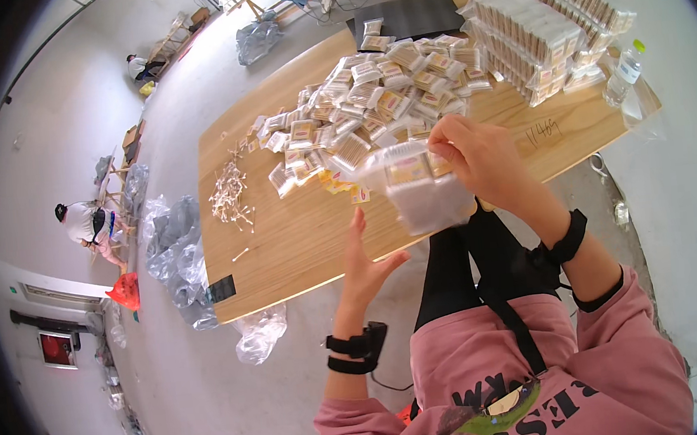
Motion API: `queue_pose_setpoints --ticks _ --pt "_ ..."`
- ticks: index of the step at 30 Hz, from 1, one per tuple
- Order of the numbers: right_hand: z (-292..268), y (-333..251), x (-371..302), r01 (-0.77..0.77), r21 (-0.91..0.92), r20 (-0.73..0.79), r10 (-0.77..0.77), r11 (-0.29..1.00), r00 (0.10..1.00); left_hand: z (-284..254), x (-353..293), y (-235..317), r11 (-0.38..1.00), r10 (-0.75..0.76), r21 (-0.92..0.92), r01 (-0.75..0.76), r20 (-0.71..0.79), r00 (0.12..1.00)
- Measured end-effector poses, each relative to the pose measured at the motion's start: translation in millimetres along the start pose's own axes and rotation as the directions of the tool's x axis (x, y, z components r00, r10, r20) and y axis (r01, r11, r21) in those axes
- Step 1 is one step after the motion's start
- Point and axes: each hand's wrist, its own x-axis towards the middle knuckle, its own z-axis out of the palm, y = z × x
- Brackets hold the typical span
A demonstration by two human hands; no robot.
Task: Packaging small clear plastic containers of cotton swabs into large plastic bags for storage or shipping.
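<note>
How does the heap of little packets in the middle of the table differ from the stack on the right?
The heap is jumbled, its packets facing every which way; the stack is in neat rows. The heap spreads wide and low, while the stack stands taller and more compact. Both rest on the wooden table and show clear wrapping.

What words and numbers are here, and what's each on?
Black handwriting on the pale brown wooden table: not copied.
Black print on the pink cloth top: not copied.
Yellow labels on small clear plastic packets: too small to read.
Label on the clear plastic green-capped bottle: too small.
</note>
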Motion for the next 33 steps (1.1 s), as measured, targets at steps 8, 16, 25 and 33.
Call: queue_pose_setpoints --ticks 8,16,25,33 --pt "64 92 -64 -0.663 0.558 0.147 0.726 0.500 0.671 34 28 -25 0.560 -0.607 -0.719 0.411 -0.019 0.794" --pt "74 91 -87 -0.556 0.194 -0.117 0.582 0.808 0.805 31 47 1 0.951 0.006 0.301 0.074 -0.256 0.967" --pt "88 60 -75 -0.088 -0.227 0.304 0.157 0.970 0.940 48 43 19 0.771 0.004 0.634 -0.058 0.086 0.996" --pt "94 53 -74 -0.155 -0.203 0.285 0.210 0.967 0.935 59 50 32 0.794 -0.035 0.607 -0.034 0.101 0.994"
